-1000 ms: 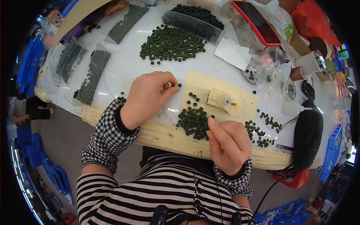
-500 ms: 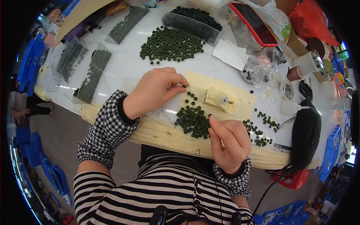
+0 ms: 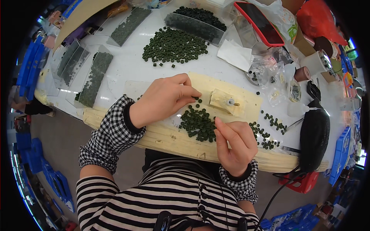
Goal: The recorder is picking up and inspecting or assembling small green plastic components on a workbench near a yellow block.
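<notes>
Left hand (image 3: 163,98) palm down, thumb and index narrowed to a small gap over the near-left part of the yellow sheet (image 3: 200,82); a couple of loose green discs (image 3: 197,101) right at its fingertips, cannot tell if one is pinched; right hand (image 3: 237,148) lower and to the right, thumb and index also narrow, tips at the right edge of the pile of dark-green discs (image 3: 197,123); one disc by its index tip, cannot tell if gripped; pile sits between the two hands, just below the left fingertips; pale block (image 3: 220,101) with a short metal pin (image 3: 232,102) on the sheet, right of the left fingertips and above the right hand; scattered discs (image 3: 273,121) right of the right hand, near a black pouch-like item (image 3: 315,142) further out; bigger spread of green discs (image 3: 175,44) beyond the left hand, a clear bin (image 3: 215,35) of dark pieces behind it; white tissue (image 3: 235,54) and red-cased phone (image 3: 262,24) well beyond the right hand; clear tray (image 3: 96,79) of small dark pieces left of the left hand; checked cuffs (image 3: 115,133) on both forearms.
</notes>
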